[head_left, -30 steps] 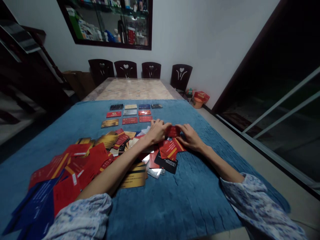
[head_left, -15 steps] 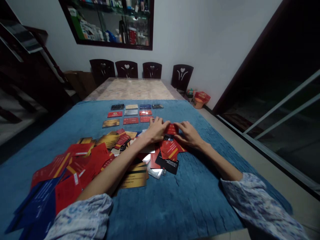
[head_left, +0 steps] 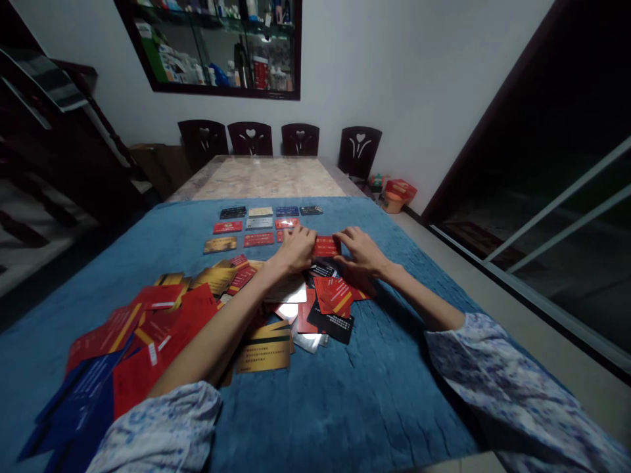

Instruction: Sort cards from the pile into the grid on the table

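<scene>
Beyond the loose cards (head_left: 334,295), gripping a red card (head_left: 327,246) by both ends of its crosswise long axis, between curled left hand (head_left: 297,249) and half-open right hand (head_left: 363,252), equally near each.

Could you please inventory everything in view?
Table: one, beige, centre
Cloth: one, blue, over table's near part
Held card: one seen, red, centre
Arranged cards: at least ten, mixed colours, three rows
Loose cards: many, mixed colours, cloth's near side
Chairs: four, dark brown, beyond table
Cabinet: one, dark, upper left
Shelf items: many, mixed colours, in cabinet
Box: one, brown, left
Containers: at least two, red and orange, right
Doorway: one, dark, right
Railing: one, dark, left
Sleeves: two, white and blue, lower edge
Left hand: one, bare, card's left end
Right hand: one, bare, card's right end
</scene>
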`<action>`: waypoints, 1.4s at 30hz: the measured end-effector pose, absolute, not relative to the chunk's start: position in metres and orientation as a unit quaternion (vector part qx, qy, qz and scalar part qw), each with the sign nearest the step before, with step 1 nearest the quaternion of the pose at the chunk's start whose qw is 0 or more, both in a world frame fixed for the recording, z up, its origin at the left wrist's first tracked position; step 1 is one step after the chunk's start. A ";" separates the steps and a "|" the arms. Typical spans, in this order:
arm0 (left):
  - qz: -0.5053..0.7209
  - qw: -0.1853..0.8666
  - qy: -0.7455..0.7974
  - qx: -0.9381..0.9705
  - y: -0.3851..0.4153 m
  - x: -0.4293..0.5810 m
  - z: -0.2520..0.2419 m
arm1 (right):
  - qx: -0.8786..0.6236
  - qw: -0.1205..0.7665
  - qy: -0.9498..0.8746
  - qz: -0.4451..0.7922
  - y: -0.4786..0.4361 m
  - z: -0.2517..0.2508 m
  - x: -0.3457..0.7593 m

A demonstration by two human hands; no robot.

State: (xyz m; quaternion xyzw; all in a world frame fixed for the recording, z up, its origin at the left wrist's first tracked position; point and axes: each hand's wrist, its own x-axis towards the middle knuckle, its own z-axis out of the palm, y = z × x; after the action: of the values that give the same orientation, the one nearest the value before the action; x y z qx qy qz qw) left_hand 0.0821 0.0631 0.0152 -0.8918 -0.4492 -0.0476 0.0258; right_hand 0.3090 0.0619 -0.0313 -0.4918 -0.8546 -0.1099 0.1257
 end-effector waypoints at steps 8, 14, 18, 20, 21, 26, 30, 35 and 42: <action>-0.045 0.050 -0.483 -0.873 0.077 0.066 0.018 | -0.506 0.068 -0.855 -0.093 0.080 -0.014 0.285; -0.051 0.027 -0.505 -0.861 0.092 0.053 0.022 | -0.519 0.035 -0.852 -0.062 0.093 0.004 0.260; -0.024 0.024 -0.519 -0.854 0.107 0.044 0.021 | -0.524 0.018 -0.850 -0.047 0.102 0.012 0.243; -0.018 0.030 -0.524 -0.851 0.114 0.039 0.019 | -0.530 0.007 -0.847 -0.044 0.107 0.014 0.236; -0.016 0.031 -0.528 -0.849 0.118 0.036 0.018 | -0.530 0.003 -0.847 -0.040 0.110 0.015 0.232; -0.005 0.020 -0.548 -0.836 0.133 0.028 0.012 | -0.537 -0.015 -0.843 -0.027 0.127 0.014 0.219; 0.002 0.015 -0.556 -0.831 0.140 0.025 0.008 | -0.540 -0.032 -0.840 -0.034 0.140 0.010 0.212; 0.013 0.002 -0.556 -0.831 0.146 0.026 0.006 | -0.549 -0.050 -0.834 -0.028 0.147 0.008 0.207; 0.024 -0.013 -0.563 -0.826 0.158 0.026 0.000 | -0.560 -0.057 -0.827 -0.009 0.154 0.004 0.201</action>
State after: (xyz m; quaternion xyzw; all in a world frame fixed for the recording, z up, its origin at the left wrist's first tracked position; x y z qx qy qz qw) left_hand 0.0256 0.1581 0.0004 -0.8259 -0.5631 0.0236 -0.0133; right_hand 0.2011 0.1541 0.0039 -0.5597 -0.8267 -0.0087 -0.0567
